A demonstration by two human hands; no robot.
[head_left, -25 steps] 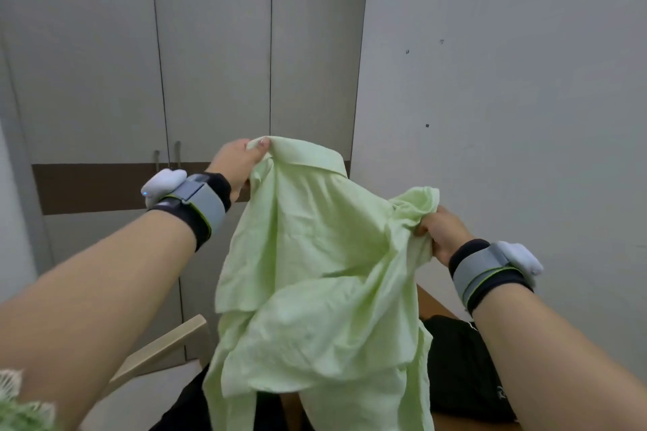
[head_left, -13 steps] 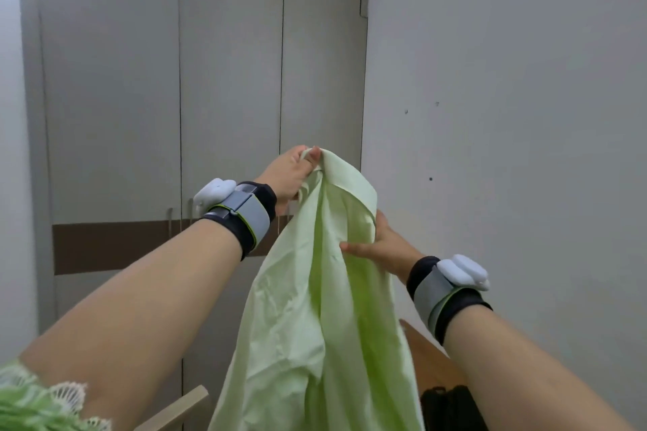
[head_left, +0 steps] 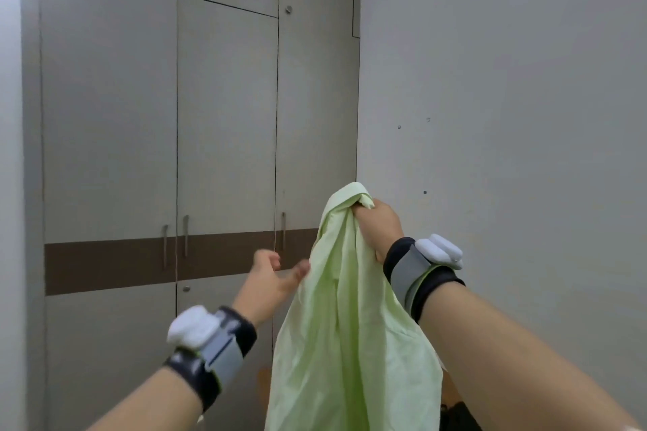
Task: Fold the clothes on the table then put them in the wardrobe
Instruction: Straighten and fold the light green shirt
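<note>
A light green shirt [head_left: 350, 318] hangs in the air in front of me, held up high. My right hand [head_left: 380, 227] grips a bunched part of its top edge. My left hand [head_left: 271, 276] is lower and to the left, its fingers spread and relaxed, with the fingertips at the shirt's left edge; it holds nothing. The grey wardrobe [head_left: 224, 122] stands behind, all its doors closed. The table is out of view below the frame.
A bare grey wall [head_left: 507, 115] fills the right side. A dark garment [head_left: 458, 416] shows at the bottom right. The wardrobe has vertical bar handles [head_left: 185, 236] across a brown band.
My left hand has let go of the shirt's top and dropped down to the left. My right hand has moved up and taken the top edge. The view has tilted upward.
</note>
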